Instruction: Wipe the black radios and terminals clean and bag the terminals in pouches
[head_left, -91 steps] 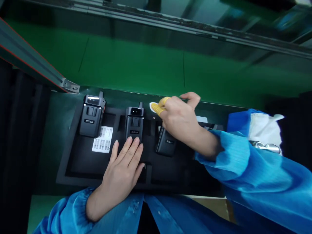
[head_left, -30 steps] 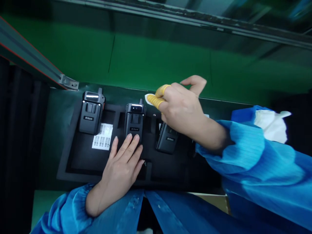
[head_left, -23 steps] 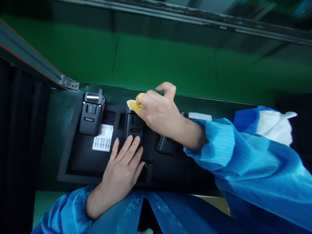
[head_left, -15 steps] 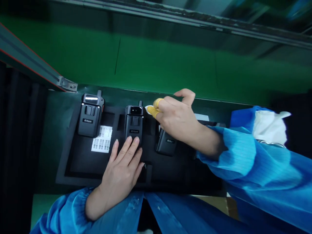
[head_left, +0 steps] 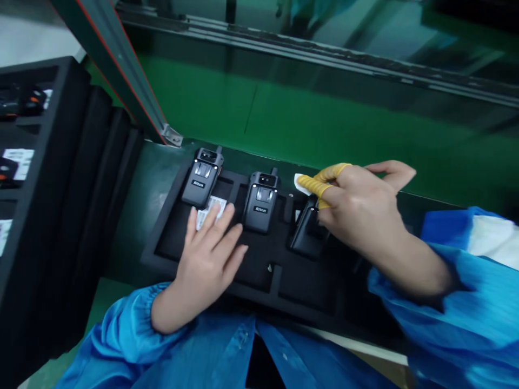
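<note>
Three black two-way radios marked "Riton" lie in a black foam tray (head_left: 162, 256): a left radio (head_left: 199, 186), a middle radio (head_left: 259, 213) and a right radio (head_left: 306, 235). My left hand (head_left: 206, 259) is open, fingers spread, over the tray's left part; its fingertips partly cover a white barcode label sheet (head_left: 203, 217) below the left radio. My right hand (head_left: 360, 202), with yellow finger covers on some fingers, pinches a small white wipe (head_left: 300, 183). It hovers at the right radio's upper end and hides part of it; whether they touch I cannot tell.
Several black foam trays (head_left: 77, 189) stand stacked on edge at the left, with radios and labels inside. A metal frame post (head_left: 125, 70) rises behind. At right, a blue box (head_left: 441, 227) stands beside white cloth (head_left: 490, 235). A green panel (head_left: 292, 119) borders the back.
The view has swung left, bringing the stacked trays into sight. My left hand has come off the middle radio and moved left over the label sheet. My right hand still pinches the wipe.
</note>
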Demonstrator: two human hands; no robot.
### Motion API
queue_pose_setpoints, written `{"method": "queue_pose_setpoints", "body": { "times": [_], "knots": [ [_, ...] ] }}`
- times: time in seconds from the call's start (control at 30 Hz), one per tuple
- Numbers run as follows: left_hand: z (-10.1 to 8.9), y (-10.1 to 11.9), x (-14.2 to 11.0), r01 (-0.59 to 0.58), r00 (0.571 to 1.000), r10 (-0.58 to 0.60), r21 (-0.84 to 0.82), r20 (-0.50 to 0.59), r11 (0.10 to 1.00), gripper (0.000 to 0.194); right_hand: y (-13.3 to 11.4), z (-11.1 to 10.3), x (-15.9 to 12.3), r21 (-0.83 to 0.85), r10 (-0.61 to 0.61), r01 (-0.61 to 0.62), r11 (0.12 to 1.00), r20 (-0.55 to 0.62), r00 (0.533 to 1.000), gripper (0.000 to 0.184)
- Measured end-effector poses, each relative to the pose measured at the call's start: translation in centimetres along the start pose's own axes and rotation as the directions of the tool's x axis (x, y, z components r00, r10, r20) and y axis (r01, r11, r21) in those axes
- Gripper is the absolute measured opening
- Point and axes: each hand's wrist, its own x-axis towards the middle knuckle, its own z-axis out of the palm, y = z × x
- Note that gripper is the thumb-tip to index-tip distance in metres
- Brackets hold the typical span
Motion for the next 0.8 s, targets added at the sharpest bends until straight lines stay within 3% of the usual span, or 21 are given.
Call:
{"method": "queue_pose_setpoints", "body": {
  "times": [0.13, 0.27, 0.57, 0.8],
  "knots": [
    [-0.7, -2.7, -0.4, 0.101, 0.995, -0.104, 0.159, 0.008, 0.982, 0.030, -1.0, -0.2, 1.0, 0.043, -0.005, 0.005, 0.999, -0.001, 1.000, 0.029],
    [0.0, -3.9, -1.4, 0.125, 0.990, -0.135, 0.189, 0.043, 0.974, 0.041, -1.8, -0.2, 3.1, 0.040, -0.055, 0.054, 0.998, 0.026, 0.998, 0.032],
    [0.1, -3.1, -1.7, 0.196, 0.977, -0.207, 0.180, 0.043, 0.964, 0.041, -4.4, 2.8, 9.3, 0.050, -0.162, 0.155, 0.987, 0.198, 0.967, 0.043],
    [0.0, -2.9, -1.6, 0.259, 0.961, -0.268, 0.130, 0.061, 0.957, 0.040, -7.1, 4.9, 11.3, 0.165, -0.355, 0.323, 0.932, 0.226, 0.907, 0.042]
  ]
}}
